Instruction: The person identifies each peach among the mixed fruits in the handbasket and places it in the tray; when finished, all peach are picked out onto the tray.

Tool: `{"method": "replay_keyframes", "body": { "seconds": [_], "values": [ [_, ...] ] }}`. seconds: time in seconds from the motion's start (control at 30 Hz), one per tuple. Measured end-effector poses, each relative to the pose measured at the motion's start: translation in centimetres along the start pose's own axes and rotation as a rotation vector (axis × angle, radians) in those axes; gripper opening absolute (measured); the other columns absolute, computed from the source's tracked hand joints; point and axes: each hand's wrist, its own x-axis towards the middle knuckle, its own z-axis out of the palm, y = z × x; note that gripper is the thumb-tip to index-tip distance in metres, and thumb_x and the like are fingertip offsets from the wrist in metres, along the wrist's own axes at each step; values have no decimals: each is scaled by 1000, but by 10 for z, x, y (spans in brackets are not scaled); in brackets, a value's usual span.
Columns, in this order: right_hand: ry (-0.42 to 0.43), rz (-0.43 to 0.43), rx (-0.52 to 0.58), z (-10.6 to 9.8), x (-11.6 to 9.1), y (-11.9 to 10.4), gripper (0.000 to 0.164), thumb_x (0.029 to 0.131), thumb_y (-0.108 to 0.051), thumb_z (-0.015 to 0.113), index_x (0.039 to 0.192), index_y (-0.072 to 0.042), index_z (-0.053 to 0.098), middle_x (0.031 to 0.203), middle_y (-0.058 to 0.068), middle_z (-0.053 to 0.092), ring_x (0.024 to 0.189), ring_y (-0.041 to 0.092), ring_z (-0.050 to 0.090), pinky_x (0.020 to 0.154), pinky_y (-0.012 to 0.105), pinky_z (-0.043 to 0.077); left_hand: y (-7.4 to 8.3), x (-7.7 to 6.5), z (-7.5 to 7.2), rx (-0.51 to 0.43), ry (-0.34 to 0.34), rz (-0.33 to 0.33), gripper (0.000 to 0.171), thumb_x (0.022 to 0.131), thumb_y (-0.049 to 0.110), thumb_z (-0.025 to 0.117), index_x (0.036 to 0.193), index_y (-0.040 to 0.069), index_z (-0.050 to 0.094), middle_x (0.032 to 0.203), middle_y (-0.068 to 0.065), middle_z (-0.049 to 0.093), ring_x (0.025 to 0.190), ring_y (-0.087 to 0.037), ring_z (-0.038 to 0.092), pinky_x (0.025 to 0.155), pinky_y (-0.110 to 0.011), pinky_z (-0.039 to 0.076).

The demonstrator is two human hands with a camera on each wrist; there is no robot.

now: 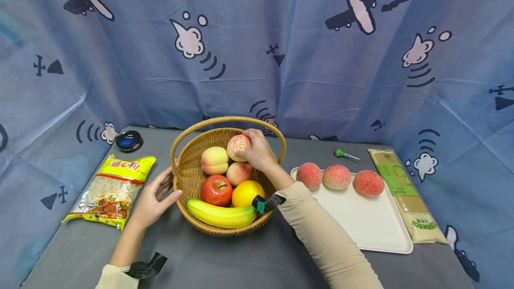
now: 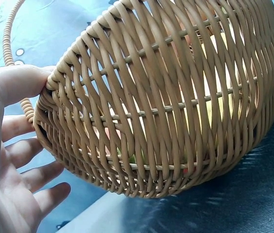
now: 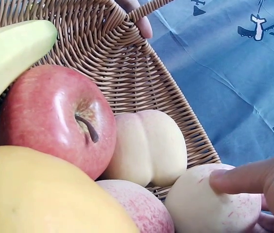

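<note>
A wicker basket [image 1: 188,168] with an arched handle holds fruit. My right hand [image 1: 261,150] reaches over its right side and grips a speckled peach [image 1: 238,147] at the back, the thumb [image 3: 224,180] on its surface. Around it lie a yellowish peach [image 1: 214,160], a reddish peach [image 1: 239,173], a red apple [image 1: 217,190], an orange [image 1: 248,193] and a banana [image 1: 221,214]. On the left, my left hand [image 1: 154,195] touches the basket's rim near the handle's foot. Its fingers are spread and fairly straight along the outside, as the left wrist view shows.
Right of the basket, a white tray [image 1: 361,222] bears three red peaches [image 1: 336,177]. Beyond it lie a green-labelled packet [image 1: 405,195] and a green lollipop [image 1: 340,153]. A yellow food bag [image 1: 112,191] and a dark round tin [image 1: 129,141] are at left. Patterned blue cloth hangs behind.
</note>
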Motion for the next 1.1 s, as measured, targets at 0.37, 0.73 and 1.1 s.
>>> {"method": "replay_keyframes", "body": {
  "seconds": [0.37, 0.73, 1.1],
  "values": [
    [6, 14, -20, -1, -1, -1, 62, 75, -20, 81, 130, -11, 54, 129, 10, 53, 114, 31, 53, 94, 43, 49, 2, 0, -1, 18, -7, -19, 63, 86, -12, 56, 144, -5, 33, 143, -35, 34, 129, 2, 42, 102, -9, 35],
    [-24, -57, 143, -12, -10, -11, 61, 74, -15, 82, 129, -8, 57, 125, 10, 57, 108, 28, 58, 91, 40, 51, -2, 0, -2, 14, -7, -25, 63, 86, -12, 56, 144, -6, 32, 143, -36, 33, 129, 3, 41, 102, -8, 35],
    [-58, -148, 271, -27, -38, -19, 63, 75, -13, 79, 132, -7, 53, 126, 8, 55, 112, 25, 58, 93, 37, 52, -1, -1, -2, 7, -2, -15, 63, 85, -13, 56, 144, -5, 33, 144, -34, 34, 130, 2, 42, 102, -8, 35]
  ]
}}
